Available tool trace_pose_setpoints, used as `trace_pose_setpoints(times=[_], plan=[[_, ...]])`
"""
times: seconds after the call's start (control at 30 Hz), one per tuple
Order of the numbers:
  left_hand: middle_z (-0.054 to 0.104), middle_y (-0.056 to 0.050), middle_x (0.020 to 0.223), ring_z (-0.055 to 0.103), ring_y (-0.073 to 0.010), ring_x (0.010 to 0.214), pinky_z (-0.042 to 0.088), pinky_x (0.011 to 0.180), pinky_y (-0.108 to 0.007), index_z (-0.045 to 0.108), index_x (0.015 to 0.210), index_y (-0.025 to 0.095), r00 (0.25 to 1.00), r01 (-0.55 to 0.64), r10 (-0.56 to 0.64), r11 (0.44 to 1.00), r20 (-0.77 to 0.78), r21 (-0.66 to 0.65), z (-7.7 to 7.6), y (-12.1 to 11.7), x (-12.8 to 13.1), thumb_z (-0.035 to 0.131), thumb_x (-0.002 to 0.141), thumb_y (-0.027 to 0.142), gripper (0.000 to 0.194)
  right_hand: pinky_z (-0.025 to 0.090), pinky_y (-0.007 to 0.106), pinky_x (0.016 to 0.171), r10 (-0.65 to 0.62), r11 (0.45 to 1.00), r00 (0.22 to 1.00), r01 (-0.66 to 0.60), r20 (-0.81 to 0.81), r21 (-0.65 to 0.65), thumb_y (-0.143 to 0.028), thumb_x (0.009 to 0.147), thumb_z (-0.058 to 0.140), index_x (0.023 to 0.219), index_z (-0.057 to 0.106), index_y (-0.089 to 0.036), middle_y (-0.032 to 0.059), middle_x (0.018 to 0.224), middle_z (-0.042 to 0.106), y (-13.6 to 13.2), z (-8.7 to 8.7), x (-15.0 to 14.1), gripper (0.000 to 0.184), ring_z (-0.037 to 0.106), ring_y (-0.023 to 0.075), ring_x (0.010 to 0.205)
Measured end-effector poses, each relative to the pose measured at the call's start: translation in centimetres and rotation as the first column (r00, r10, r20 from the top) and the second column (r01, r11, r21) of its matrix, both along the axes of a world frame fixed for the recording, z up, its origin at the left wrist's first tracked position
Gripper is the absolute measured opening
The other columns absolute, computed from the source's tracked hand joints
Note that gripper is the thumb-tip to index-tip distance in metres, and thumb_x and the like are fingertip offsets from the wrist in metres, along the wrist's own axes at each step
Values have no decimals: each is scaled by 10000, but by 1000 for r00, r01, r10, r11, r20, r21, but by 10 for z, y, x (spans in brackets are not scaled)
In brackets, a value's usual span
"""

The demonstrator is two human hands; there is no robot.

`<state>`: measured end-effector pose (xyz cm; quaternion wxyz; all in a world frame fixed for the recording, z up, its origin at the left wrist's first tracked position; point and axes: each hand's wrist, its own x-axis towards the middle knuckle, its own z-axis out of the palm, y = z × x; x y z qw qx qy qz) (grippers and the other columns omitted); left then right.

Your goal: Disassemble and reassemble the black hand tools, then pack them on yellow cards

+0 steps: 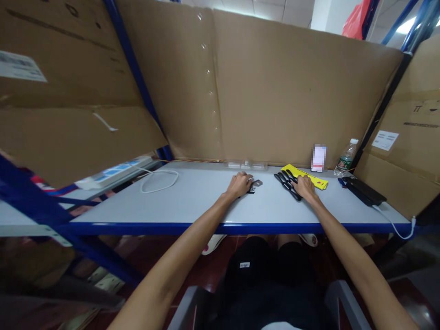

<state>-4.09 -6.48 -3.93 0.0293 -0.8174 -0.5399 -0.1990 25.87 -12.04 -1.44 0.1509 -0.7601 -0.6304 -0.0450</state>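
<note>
On the desk [192,206], the left hand [239,184] covered metal pieces [257,183] and the right hand [305,188] touched black handles [286,182], both grips unclear, so a sideways drag might have scattered the handles.

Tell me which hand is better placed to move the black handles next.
Right, I'd say: the right hand is at the black handles, while the left hand is farther off, at small metal pieces.

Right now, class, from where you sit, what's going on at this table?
A seated person's right hand rests on black-handled items beside a yellow packet. The left hand touches small metal pieces. A bottle and phone stand behind, to the right.
</note>
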Motion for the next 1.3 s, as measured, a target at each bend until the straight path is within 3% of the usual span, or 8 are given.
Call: trace_pose_setpoints(times=[0.17, 0.3, 0.47, 0.67, 0.9, 1.03, 1.17, 1.3], plan=[[691, -133, 1222, 603, -283, 1161, 454, 993, -388, 728, 1229, 226, 997, -41, 42, 999, 60, -17, -2, 6, -5, 405, 1024, 412, 424, 469, 292, 886, -45, 999, 961, 38, -274, -30, -429, 837, 746, 1286, 648, -180, 138, 1302, 676, 17, -3, 24, 523, 638, 255, 1172], [723, -121, 1126, 632, -265, 1094, 459, 945, -357, 721, 1221, 215, 987, -67, 67, 998, 145, -7, -2, 9, -6, 357, 1042, 381, 438, 480, 279, 851, -61, 998, 920, 52, -388, -34, -407, 767, 801, 1314, 628, -153, 132, 1285, 698, 28, -6, 36, 628, 658, 250, 1141], [698, -158, 1140, 607, -319, 1127, 444, 963, -408, 755, 1175, 213, 997, -72, 71, 997, 44, 22, -3, 8, -3, 418, 1018, 481, 458, 491, 304, 789, -92, 991, 952, 58, -292, -121, -484, 864, 687, 1108, 733, -160, 149, 1141, 750, 34, -3, 24, 408, 706, 273, 1035], [693, -165, 1133, 612, -326, 1111, 449, 941, -417, 757, 1165, 213, 997, -72, 71, 997, 27, 31, -4, 8, -3, 401, 1021, 481, 468, 492, 294, 772, -107, 990, 960, 80, -259, -113, -414, 878, 688, 1080, 754, -156, 158, 1146, 754, 34, -5, 20, 334, 711, 271, 1051], [725, -154, 1076, 649, -287, 1027, 452, 865, -351, 758, 1053, 198, 991, -86, 84, 996, 102, 21, -4, 12, -6, 374, 1028, 418, 444, 497, 313, 847, -59, 997, 964, 70, -260, 34, -473, 948, 580, 1167, 748, -245, 96, 1202, 750, 29, -2, 39, 358, 691, 258, 1102], [755, -135, 1003, 669, -270, 978, 455, 838, -331, 759, 974, 191, 970, -80, 83, 997, 230, -24, -9, 24, -10, 374, 1018, 417, 449, 493, 330, 871, -165, 974, 962, 194, -219, 119, -366, 961, 546, 1209, 742, -236, 121, 1216, 745, 20, 1, 54, 343, 688, 274, 1119], [782, -90, 987, 692, -238, 958, 473, 842, -304, 761, 1059, 188, 880, -74, 116, 992, 461, -107, -13, 37, -14, 409, 984, 403, 419, 489, 327, 885, -52, 996, 987, 62, -149, 60, -435, 980, 530, 1174, 760, -211, 140, 1185, 750, 19, -4, 44, 375, 688, 272, 1109], [795, -88, 973, 716, -233, 929, 495, 863, -316, 760, 1085, 170, 810, 9, 85, 988, 581, -157, -15, 41, -17, 436, 952, 428, 435, 482, 331, 917, 23, 999, 998, -21, -62, 29, -466, 964, 580, 1193, 747, -194, 159, 1265, 703, 20, -9, 28, 393, 653, 281, 1173]])
